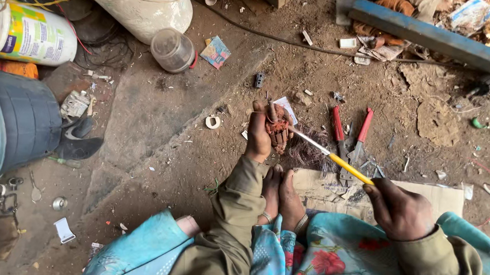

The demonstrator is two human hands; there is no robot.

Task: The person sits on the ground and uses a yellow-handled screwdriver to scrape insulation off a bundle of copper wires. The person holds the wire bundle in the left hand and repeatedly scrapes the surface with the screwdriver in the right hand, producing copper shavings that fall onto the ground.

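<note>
My left hand grips a reddish-brown bundle of copper wire coil held just above the dirt floor. My right hand holds a screwdriver with a yellow handle, its metal shaft pointing left and its tip touching the coil. Loose thin wire strands lie on the ground under the coil. My bare feet rest together below the coil, beside a flat piece of cardboard.
Red-handled cutters lie open on the ground right of the coil. A dark blue bucket, a white bucket, a labelled container and a clear jar stand at left and top. A blue metal bar crosses the top right.
</note>
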